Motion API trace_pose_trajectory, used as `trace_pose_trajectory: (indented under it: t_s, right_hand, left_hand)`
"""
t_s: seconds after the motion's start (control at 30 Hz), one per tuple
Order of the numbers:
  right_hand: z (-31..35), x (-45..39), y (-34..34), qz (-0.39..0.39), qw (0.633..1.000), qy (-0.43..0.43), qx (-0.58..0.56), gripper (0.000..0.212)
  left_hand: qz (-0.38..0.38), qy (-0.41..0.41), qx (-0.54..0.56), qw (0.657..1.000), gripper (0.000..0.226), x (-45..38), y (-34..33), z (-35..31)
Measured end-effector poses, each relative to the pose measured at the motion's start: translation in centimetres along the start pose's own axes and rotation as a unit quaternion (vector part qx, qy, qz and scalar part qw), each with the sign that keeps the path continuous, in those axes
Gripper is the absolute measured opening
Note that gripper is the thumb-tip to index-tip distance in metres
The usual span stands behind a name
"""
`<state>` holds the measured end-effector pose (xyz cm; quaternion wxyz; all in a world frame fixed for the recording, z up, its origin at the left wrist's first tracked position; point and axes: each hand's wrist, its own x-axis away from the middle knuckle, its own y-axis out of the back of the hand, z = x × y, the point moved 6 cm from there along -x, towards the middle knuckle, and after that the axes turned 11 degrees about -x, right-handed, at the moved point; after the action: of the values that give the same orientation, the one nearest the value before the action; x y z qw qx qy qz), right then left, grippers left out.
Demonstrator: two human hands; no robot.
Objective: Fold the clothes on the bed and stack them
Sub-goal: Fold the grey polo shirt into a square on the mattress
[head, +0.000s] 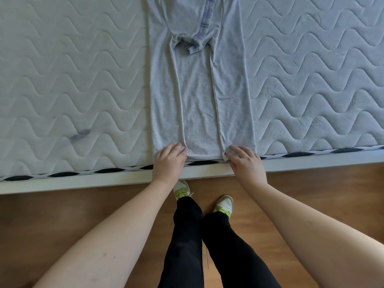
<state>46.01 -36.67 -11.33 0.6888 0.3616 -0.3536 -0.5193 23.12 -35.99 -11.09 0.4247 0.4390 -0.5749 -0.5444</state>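
Note:
A light grey shirt point(199, 96) lies flat on the mattress point(72, 90), running from the near edge to the top of the view. Both its sides are folded inward into a long strip, and its sleeves with blue stripes lie folded in near the top. My left hand point(169, 162) pinches the hem at the near-left fold. My right hand point(246, 162) pinches the hem at the near-right fold. Both hands sit at the bed's near edge.
The quilted mattress spreads wide to the left and right of the shirt. A white bed frame point(83, 183) runs along its near edge. Below it is a wooden floor point(62, 221) where my legs and green-laced shoes point(225, 204) stand.

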Motion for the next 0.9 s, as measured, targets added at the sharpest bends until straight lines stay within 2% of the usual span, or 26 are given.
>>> trace_pose_trajectory:
  t_s: [0.17, 0.3, 0.5, 0.63, 0.8, 0.9]
  right_hand:
    - [0.5, -0.4, 0.6, -0.076, 0.992, -0.045, -0.089, 0.017]
    - [0.7, -0.3, 0.1, -0.091, 0.991, -0.05, -0.084, 0.018]
    - [0.2, 1.2, -1.4, -0.02, 0.999, 0.02, 0.044, 0.051]
    - [0.0, 0.3, -1.0, -0.017, 0.996, 0.057, 0.066, 0.054]
    - [-0.9, 0.1, -0.8, 0.004, 0.993, 0.098, 0.068, 0.048]
    - [-1.6, -0.1, -0.8, 0.031, 0.991, 0.105, 0.077, 0.044]
  left_hand:
    - [-0.034, -0.019, 0.022, 0.999, 0.021, 0.8, 0.5, 0.1]
    - [-0.031, -0.061, -0.018, 0.998, 0.022, 1.2, 0.2, -0.4]
    - [0.047, -0.057, -0.06, 0.995, 0.057, 1.7, -1.3, 0.1]
    - [0.045, -0.059, -0.08, 0.994, 0.048, 1.7, -1.4, 1.6]
    - [0.1, -0.086, -0.084, 0.988, 0.059, 1.5, -1.4, 2.4]
    - [0.107, -0.123, -0.093, 0.982, 0.054, 1.1, -0.8, 2.1]
